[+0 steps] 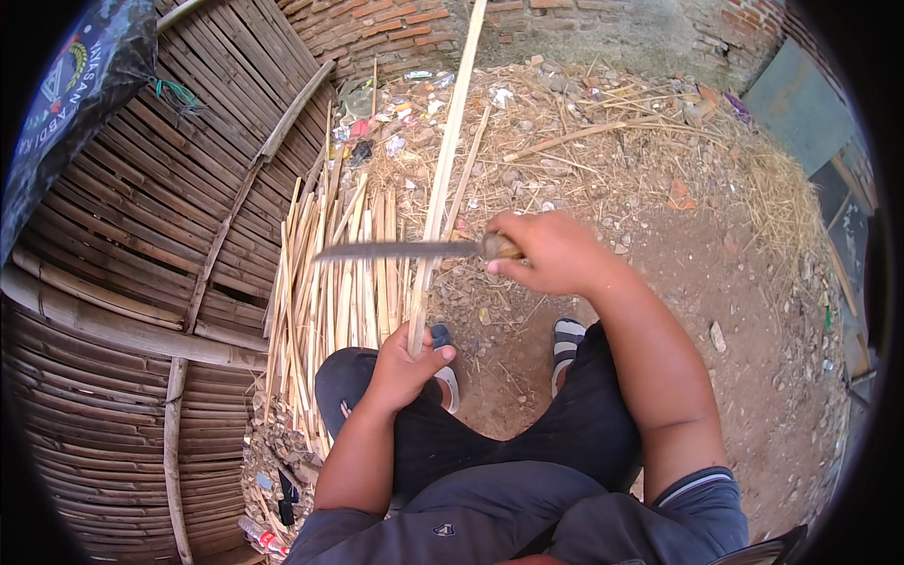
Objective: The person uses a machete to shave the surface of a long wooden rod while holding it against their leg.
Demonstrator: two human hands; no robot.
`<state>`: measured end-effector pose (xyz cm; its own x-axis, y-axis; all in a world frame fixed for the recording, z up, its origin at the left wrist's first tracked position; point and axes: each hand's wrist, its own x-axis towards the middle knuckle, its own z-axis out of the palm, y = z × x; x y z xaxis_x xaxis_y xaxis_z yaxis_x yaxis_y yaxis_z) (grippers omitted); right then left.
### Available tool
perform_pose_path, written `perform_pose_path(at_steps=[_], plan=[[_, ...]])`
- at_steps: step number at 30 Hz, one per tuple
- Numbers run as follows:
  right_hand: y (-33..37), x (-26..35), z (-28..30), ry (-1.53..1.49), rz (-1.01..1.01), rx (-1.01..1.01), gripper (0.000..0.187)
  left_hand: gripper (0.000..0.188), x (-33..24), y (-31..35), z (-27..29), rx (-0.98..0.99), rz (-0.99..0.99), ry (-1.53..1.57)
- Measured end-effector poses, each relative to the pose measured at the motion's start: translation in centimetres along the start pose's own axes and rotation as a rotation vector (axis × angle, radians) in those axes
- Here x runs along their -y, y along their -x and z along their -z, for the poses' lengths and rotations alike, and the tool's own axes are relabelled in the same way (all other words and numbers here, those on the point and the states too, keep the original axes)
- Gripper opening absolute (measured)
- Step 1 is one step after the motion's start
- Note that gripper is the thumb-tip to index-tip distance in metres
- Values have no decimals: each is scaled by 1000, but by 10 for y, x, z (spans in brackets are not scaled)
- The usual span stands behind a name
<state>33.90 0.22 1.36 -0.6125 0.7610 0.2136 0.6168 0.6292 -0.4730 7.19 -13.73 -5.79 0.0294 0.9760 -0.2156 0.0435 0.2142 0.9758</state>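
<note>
My left hand (400,369) is closed round the lower end of a long pale bamboo strip (450,155), just above my left knee. The strip slants up and away from me, reaching past the top of the view. In my right hand (549,252) is the wooden handle of a long-bladed knife (400,250). Its dark blade points left and lies across the strip, a short way above my left hand. Whether the edge bites into the bamboo cannot be made out.
Many split bamboo strips (353,273) lie in a pile to my left, beside a slatted bamboo wall (122,188). Straw and litter (565,122) cover the ground toward a brick wall (621,38). A grey panel (800,104) leans at far right.
</note>
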Motion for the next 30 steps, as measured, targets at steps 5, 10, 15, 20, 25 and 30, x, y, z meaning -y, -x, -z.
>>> perform_pose_path(at_steps=[5,10,15,20,25,30], plan=[[-9,0,-11,17,81,63,45,30,0,0,5,-20,-8,14],[-15,-41,-4,51,-114,-230,47,36,2,-3,2,-31,-3,-44],[-13,-50,5,33,-165,-249,48,37,8,-10,3,17,-2,-22],[-9,-29,-16,15,54,-67,46,36,6,-17,-1,29,9,27],[-10,-34,-18,-1,142,-50,45,35,-1,-18,-5,24,6,33],[-9,-69,-4,25,-129,-254,45,36,-1,-18,-9,40,25,-12]])
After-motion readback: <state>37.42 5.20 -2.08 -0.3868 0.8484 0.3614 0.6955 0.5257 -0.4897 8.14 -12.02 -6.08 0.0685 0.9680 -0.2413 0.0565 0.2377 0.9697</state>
